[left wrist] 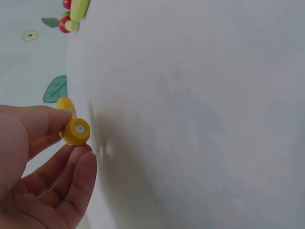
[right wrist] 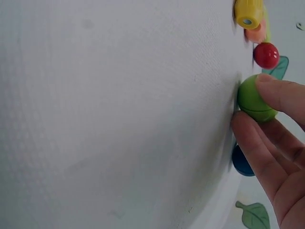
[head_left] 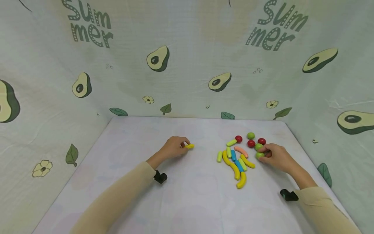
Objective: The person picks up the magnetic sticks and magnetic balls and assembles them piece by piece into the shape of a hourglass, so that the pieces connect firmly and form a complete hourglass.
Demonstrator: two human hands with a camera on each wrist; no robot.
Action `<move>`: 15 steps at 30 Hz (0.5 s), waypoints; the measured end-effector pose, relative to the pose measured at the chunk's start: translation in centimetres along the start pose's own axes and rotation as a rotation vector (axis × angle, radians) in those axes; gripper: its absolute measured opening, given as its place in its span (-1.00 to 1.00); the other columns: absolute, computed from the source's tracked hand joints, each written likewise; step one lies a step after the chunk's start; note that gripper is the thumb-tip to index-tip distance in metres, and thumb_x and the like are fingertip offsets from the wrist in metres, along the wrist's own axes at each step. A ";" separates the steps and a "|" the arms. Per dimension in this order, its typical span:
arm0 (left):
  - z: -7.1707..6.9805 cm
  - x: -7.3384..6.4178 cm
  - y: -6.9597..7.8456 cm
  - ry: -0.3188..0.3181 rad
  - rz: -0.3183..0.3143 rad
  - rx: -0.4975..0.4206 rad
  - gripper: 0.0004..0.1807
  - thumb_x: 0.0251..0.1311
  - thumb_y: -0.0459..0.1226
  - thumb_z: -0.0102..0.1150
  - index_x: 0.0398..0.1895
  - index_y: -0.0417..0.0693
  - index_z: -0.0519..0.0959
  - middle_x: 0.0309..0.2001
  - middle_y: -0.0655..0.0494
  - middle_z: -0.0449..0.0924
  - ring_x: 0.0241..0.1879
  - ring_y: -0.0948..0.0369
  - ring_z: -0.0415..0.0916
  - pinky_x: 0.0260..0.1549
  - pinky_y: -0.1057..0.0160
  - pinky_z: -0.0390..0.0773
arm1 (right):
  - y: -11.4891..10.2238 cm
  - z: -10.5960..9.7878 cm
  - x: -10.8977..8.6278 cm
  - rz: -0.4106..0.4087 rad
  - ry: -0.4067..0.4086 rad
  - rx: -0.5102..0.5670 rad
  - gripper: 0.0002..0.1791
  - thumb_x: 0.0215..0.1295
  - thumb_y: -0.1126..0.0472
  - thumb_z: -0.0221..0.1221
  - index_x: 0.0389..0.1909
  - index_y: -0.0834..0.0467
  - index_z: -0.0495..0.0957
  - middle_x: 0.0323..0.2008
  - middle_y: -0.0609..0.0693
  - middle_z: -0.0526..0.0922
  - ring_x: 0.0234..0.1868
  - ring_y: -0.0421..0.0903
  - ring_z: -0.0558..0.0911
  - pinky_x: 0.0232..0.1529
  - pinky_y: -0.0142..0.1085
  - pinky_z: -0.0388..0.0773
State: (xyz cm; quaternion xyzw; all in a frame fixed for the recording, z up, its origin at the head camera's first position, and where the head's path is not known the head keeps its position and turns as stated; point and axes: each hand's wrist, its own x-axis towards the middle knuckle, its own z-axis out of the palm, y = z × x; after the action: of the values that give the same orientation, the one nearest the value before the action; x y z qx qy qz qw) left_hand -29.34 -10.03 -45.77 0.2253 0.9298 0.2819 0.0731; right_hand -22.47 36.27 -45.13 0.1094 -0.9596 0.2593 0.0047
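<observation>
Left hand [head_left: 173, 148]: thumb and fingers pinch a yellow stick [head_left: 189, 146], well apart from the upper blue stick [head_left: 233, 155], at its nine o'clock. Right hand [head_left: 276, 157]: grasps a green ball [head_left: 259, 155] at that blue stick's three o'clock; a red ball [head_left: 251, 143] lies near, at the green ball's eleven.

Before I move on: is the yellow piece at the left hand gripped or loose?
Gripped: the left wrist view shows the yellow piece pinched by the left hand, between thumb and fingers.

Avocado-printed pale fabric walls [head_left: 187, 35] border a whitish tabletop [head_left: 193, 201] on three sides.
</observation>
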 end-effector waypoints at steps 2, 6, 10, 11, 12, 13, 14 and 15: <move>0.0 -0.6 -0.4 0.016 -0.022 0.002 -0.75 0.37 -0.25 0.35 0.07 0.06 0.72 -0.19 0.10 0.71 -0.33 0.21 0.56 -0.39 0.28 0.57 | 0.0 0.1 0.0 0.007 0.000 -0.005 -0.75 0.22 0.30 0.52 -0.11 0.19 0.72 -0.18 0.05 0.71 -0.27 -0.05 0.56 -0.32 -0.45 0.60; -0.1 -1.4 -1.1 0.031 -0.068 0.020 -0.77 0.37 -0.23 0.35 0.05 0.07 0.72 -0.23 0.14 0.68 -0.33 0.21 0.55 -0.36 0.27 0.56 | 0.0 0.2 0.0 0.010 -0.009 -0.006 -0.74 0.24 0.29 0.51 -0.09 0.19 0.72 -0.16 0.06 0.71 -0.25 -0.05 0.56 -0.32 -0.44 0.60; -0.3 -1.8 -1.3 0.033 -0.093 0.032 -0.77 0.36 -0.23 0.35 0.05 0.08 0.71 -0.25 0.15 0.67 -0.35 0.21 0.55 -0.35 0.26 0.56 | 0.0 0.2 0.0 0.018 -0.014 -0.005 -0.73 0.25 0.27 0.51 -0.07 0.20 0.72 -0.13 0.08 0.72 -0.24 -0.05 0.58 -0.31 -0.44 0.61; -0.3 -1.9 -1.3 0.035 -0.094 0.038 -0.77 0.35 -0.23 0.35 0.04 0.09 0.71 -0.26 0.16 0.67 -0.36 0.21 0.54 -0.35 0.26 0.55 | 0.0 0.2 0.0 0.019 -0.014 -0.004 -0.73 0.25 0.27 0.50 -0.06 0.20 0.72 -0.12 0.09 0.73 -0.24 -0.05 0.58 -0.31 -0.44 0.61; -0.4 -1.9 -1.3 0.037 -0.093 0.044 -0.77 0.35 -0.23 0.35 0.04 0.09 0.71 -0.27 0.17 0.66 -0.36 0.21 0.54 -0.35 0.26 0.55 | 0.0 0.2 -0.1 0.017 -0.012 -0.005 -0.72 0.25 0.27 0.50 -0.06 0.20 0.72 -0.11 0.10 0.73 -0.24 -0.05 0.59 -0.30 -0.45 0.61; -0.4 -2.0 -1.3 0.040 -0.090 0.049 -0.77 0.34 -0.23 0.36 0.03 0.09 0.72 -0.28 0.17 0.66 -0.37 0.22 0.54 -0.36 0.25 0.55 | 0.0 0.2 -0.1 0.016 -0.011 -0.006 -0.72 0.25 0.27 0.50 -0.06 0.20 0.71 -0.11 0.11 0.74 -0.24 -0.05 0.60 -0.30 -0.45 0.62; -0.5 -2.0 -1.2 0.042 -0.086 0.058 -0.77 0.33 -0.23 0.36 0.02 0.09 0.72 -0.29 0.19 0.66 -0.38 0.22 0.54 -0.36 0.25 0.54 | 0.0 0.2 -0.1 0.014 -0.009 -0.007 -0.72 0.25 0.27 0.50 -0.05 0.20 0.71 -0.10 0.12 0.74 -0.23 -0.05 0.61 -0.30 -0.45 0.62; -0.4 -2.0 -1.2 0.046 -0.080 0.069 -0.78 0.32 -0.23 0.35 0.02 0.09 0.72 -0.30 0.19 0.66 -0.38 0.23 0.53 -0.36 0.25 0.53 | 0.1 0.2 -0.1 0.013 -0.007 -0.007 -0.72 0.26 0.27 0.50 -0.05 0.20 0.71 -0.09 0.13 0.75 -0.23 -0.05 0.62 -0.29 -0.45 0.62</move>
State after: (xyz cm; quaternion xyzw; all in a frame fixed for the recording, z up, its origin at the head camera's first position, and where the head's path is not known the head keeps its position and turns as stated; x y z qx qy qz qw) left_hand -28.17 -12.05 -46.07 0.1840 0.9486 0.2514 0.0552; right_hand -22.41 36.22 -45.36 0.1041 -0.9612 0.2556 0.0003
